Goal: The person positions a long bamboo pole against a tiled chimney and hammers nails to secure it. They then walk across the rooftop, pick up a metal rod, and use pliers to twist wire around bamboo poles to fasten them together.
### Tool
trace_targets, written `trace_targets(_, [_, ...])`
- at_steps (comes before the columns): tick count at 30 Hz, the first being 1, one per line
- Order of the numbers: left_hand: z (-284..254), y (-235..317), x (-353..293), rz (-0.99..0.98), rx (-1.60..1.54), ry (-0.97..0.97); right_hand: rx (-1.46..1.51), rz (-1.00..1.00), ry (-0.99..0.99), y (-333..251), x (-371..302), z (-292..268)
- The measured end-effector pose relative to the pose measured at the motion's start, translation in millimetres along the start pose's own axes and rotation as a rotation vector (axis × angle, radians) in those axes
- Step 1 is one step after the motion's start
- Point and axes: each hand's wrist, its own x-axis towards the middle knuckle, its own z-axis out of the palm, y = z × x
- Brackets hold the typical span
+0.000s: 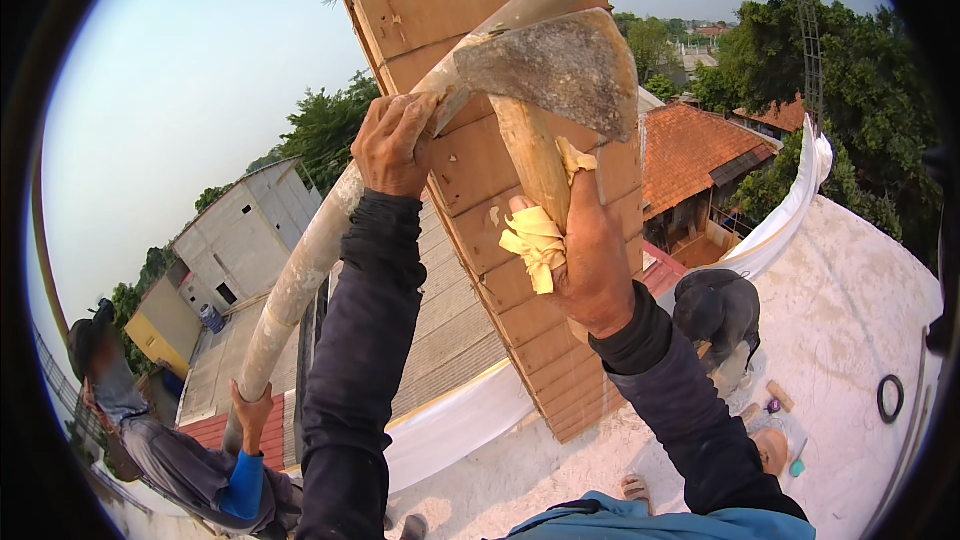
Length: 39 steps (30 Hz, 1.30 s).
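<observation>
My right hand [597,262] is closed around the wooden handle of an axe [560,68], which it holds up in front of me. The axe's broad, worn metal head points to the right. Crumpled pale-yellow material [537,243] sticks out between the fingers and thumb of that hand. A long, weathered pole [318,232] slants from lower left to upper right, passing behind the axe head. My left hand [390,143] grips the pole just left of the axe head. Whether blade and pole touch, I cannot tell.
A tall brown panelled column [548,352] stands straight ahead. At left, a co-worker's hand [250,416] grips the pole's lower part. Another person [718,315] crouches at right on the pale roof [820,340]. A black ring [890,397] and small items lie there.
</observation>
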Motion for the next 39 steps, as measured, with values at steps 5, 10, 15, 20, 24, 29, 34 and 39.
trace_targets(5, [-0.4, -2.8, -2.2, 0.017, -0.013, -0.006, -0.055, 0.013, -0.052, 8.1, 9.0, 14.0])
trace_targets(10, [-5.1, -0.6, 0.8, 0.043, 0.024, -0.029, -0.115, 0.083, -0.064, 2.9, 4.7, 5.9])
trace_targets(15, [-6.2, 0.5, 2.4, 0.057, 0.011, -0.004, 0.643, 0.088, 0.214, -20.3, 0.5, 0.0])
trace_targets(20, [-7.7, -2.4, -2.1, 0.05, 0.002, -0.053, 0.545, -0.073, 0.285, -14.5, -4.9, 17.3])
trace_targets(24, [-8.2, -3.2, 0.5, 0.068, 0.021, -0.058, -0.132, 0.142, -0.057, 5.4, -3.4, 15.8])
trace_targets(29, [-6.0, -4.2, 1.8, 0.107, 0.025, -0.004, 0.029, 0.067, 0.117, -5.6, -10.6, -1.3])
trace_targets(34, [-5.5, -6.4, -6.1, 0.056, 0.045, -0.065, 0.593, -0.149, 0.457, -14.0, -10.1, 5.1])
trace_targets(39, [-8.3, -3.7, -1.5, 0.098, 0.029, -0.011, -0.253, 0.208, -0.095, 4.5, -5.4, 23.3])
